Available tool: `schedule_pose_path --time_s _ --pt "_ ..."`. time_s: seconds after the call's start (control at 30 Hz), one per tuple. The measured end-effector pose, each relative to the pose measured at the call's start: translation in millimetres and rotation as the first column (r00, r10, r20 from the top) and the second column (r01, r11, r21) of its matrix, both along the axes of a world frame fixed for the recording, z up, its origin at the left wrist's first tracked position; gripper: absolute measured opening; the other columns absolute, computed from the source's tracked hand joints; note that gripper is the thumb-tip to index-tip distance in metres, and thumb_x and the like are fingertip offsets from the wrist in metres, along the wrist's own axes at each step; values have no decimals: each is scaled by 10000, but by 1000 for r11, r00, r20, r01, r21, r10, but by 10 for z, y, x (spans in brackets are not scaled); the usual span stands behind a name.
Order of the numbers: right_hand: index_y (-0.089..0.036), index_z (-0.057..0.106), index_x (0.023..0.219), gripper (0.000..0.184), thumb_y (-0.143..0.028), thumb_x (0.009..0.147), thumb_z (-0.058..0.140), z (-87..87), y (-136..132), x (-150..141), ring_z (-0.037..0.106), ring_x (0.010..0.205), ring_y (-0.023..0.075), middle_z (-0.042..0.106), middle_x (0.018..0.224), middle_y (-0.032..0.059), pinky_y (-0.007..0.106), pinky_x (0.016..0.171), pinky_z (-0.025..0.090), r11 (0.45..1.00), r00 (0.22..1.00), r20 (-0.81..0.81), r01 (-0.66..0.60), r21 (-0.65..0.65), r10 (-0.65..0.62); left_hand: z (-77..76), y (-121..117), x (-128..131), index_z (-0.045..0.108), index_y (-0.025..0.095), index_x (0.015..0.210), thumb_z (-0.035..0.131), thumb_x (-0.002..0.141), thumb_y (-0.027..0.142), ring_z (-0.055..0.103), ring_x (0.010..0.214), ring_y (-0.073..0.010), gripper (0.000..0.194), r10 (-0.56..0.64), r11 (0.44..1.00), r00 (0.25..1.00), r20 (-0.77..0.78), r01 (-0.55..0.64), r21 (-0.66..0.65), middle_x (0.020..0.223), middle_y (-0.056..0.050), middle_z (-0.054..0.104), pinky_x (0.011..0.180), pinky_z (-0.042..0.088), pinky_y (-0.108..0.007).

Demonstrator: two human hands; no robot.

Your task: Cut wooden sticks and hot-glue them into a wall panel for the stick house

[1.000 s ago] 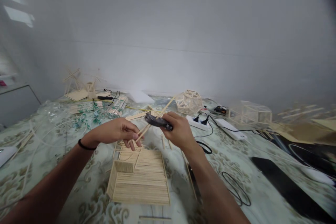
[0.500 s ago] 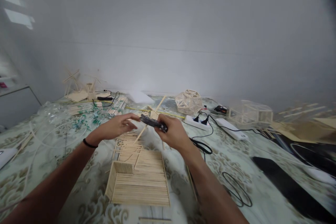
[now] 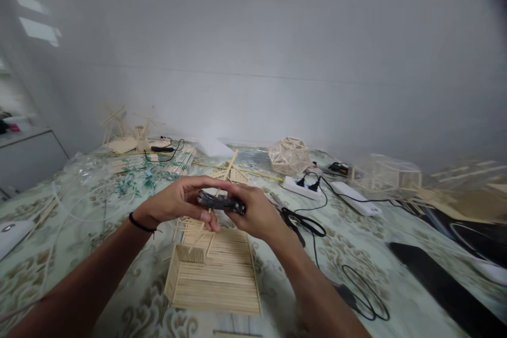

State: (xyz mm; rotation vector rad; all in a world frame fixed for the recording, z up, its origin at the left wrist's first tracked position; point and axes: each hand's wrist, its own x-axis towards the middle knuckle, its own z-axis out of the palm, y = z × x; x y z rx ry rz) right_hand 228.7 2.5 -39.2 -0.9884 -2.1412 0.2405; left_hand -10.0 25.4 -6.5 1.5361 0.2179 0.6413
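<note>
My right hand (image 3: 253, 208) is closed around a short, dark hand tool (image 3: 221, 202); its exact kind is unclear. A thin wooden stick (image 3: 231, 165) slants past the tool, up to the right and down to the left. My left hand (image 3: 186, 198) curls over the tool's far end, its thumb and fingertips pinching the stick just below. Under both hands lies a model made of wooden sticks (image 3: 217, 280), with a slatted floor and low walls at its left corner. My hands hide part of its far end.
Black-handled scissors (image 3: 303, 222) lie right of my right hand, near a white power strip (image 3: 301, 188). A stick-built polyhedron (image 3: 289, 156) stands behind. Green scraps (image 3: 138, 182) are scattered at left. A black slab (image 3: 439, 280) and a looped cable (image 3: 366, 296) lie at right.
My left hand has closed in, from reaching toward the tool's tip to gripping the stick beneath it. The tool and stick have moved lower and a little left.
</note>
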Motion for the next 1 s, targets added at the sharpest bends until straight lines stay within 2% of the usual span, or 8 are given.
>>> schedule_pose_path --time_s 0.17,0.33,0.43,0.57,0.7,0.83,0.93,1.0 --pt "-226 711 843 88 -202 776 661 -41 15 -8 629 601 186 727 695 21 281 621 408 1000 997 -72 -3 -3 3 -23 -5 22 750 254 1400 965 827 270 859 775 -242 612 33 999 999 3 -33 -38 997 -109 862 714 693 -292" --pt "-249 538 635 160 -208 695 680 21 -14 8 479 524 148 559 558 -40 287 576 319 998 975 -214 54 -25 -58 -56 65 -12 754 304 1387 972 799 252 857 786 -201 629 124 992 992 20 -123 -36 1524 -154 696 724 690 -281" --pt "-246 538 632 213 -281 745 715 117 -57 3 460 544 142 515 565 -48 286 582 338 993 929 -351 94 -71 -113 -54 101 -36 752 312 1383 957 817 241 857 825 -188 606 163 987 987 0 -163 -17 1457 -124 748 750 669 -250" --pt "-211 709 840 303 -498 928 671 226 -87 -19 477 510 146 520 561 -49 282 526 377 972 830 -519 104 -213 -203 0 36 -9 736 265 1409 917 873 256 862 864 -221 566 142 990 984 -109 -141 18 1128 -102 868 801 663 -284" --pt "-182 750 926 436 -614 898 700 259 -79 -36 498 458 146 500 506 -69 279 483 413 945 765 -605 14 -326 -220 50 -66 49 731 240 1421 890 902 296 871 884 -256 546 68 997 966 -249 -61 38 863 -69 873 837 666 -325" --pt "-198 721 805 367 -561 834 769 264 -71 -18 518 481 140 542 515 -54 276 503 440 933 716 -656 -17 -359 -239 52 -66 52 741 232 1381 894 879 302 873 901 -270 530 63 997 944 -324 -43 67 941 -85 873 819 668 -329" --pt "-208 693 768 343 -534 824 784 289 -66 27 515 503 136 571 533 -43 274 517 436 932 682 -680 10 -361 -271 47 -7 22 669 265 1401 910 847 277 870 874 -235 605 176 983 930 -324 -147 112 1230 -110 830 825 661 -327" --pt "-209 687 751 348 -533 813 798 308 -67 46 522 504 135 603 556 -30 274 512 434 928 683 -675 12 -373 -280 43 30 16 579 275 1416 911 837 263 866 889 -224 668 276 960 910 -311 -243 142 1235 -101 825 840 648 -328"
